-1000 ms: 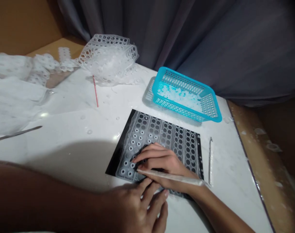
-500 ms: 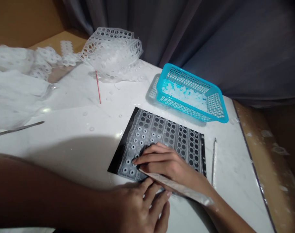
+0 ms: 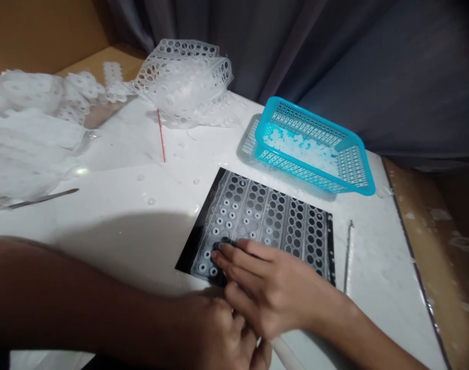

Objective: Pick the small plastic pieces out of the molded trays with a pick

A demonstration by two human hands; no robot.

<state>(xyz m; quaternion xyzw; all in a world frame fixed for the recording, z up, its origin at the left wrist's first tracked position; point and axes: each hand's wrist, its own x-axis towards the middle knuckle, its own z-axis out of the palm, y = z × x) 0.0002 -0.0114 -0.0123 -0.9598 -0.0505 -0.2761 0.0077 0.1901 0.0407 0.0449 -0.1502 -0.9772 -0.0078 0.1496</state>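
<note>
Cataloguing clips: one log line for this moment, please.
left hand: beside right hand | right hand: fingertips on dotted sheet | blue basket: beyond sheet, white pieces inside

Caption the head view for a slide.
Right-hand fingers over clear, circle-patterned plastic sheet, near rectangular blue plastic basket.

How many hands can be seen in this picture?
2: the left hand at the bottom centre, and the right hand just right of it, touching the clear sheet with dark circles.

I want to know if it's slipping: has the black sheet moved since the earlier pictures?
No, not visibly: the black sheet keeps the same spacing from the red stick; both shift together in the view.
</note>
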